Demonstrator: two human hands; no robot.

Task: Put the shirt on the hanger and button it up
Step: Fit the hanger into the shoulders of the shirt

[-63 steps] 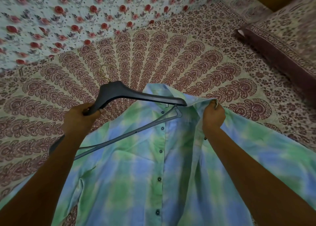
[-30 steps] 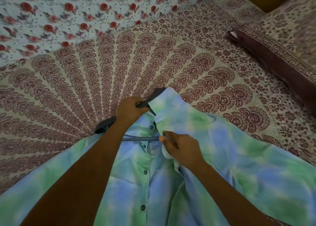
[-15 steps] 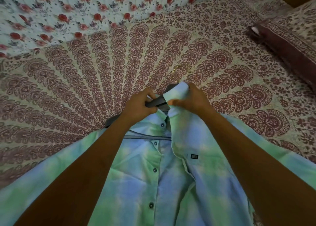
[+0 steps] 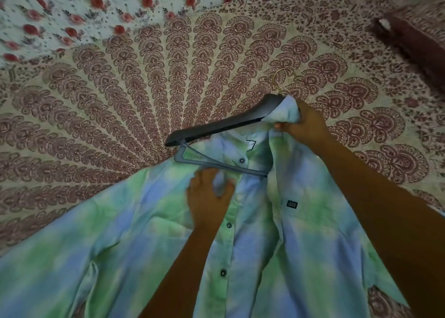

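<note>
So the person's right hand point(image 4: 304, 122), right of centre in the frame, is pinching the shirt's collar point(image 4: 284, 111) against the neck of the dark plastic hanger point(image 4: 224, 125), probably to keep that side from sliding off while the other side gets sorted. The left hand point(image 4: 208, 197), just below centre, has a fistful of the button placket bunched up, looks like it's about to drag that shoulder over the bare hanger arm sticking out toward the left (that arm isn't inside the shirt yet). The tie-dye shirt point(image 4: 313, 233) fills the lower half of the frame, spread flat on the patterned bedspread point(image 4: 120, 101), front open, dark buttons point(image 4: 223, 272) all undone, green and blue blotches, soft and wrinkly. The brass hook point(image 4: 280, 77) pokes up above the collar.
</note>
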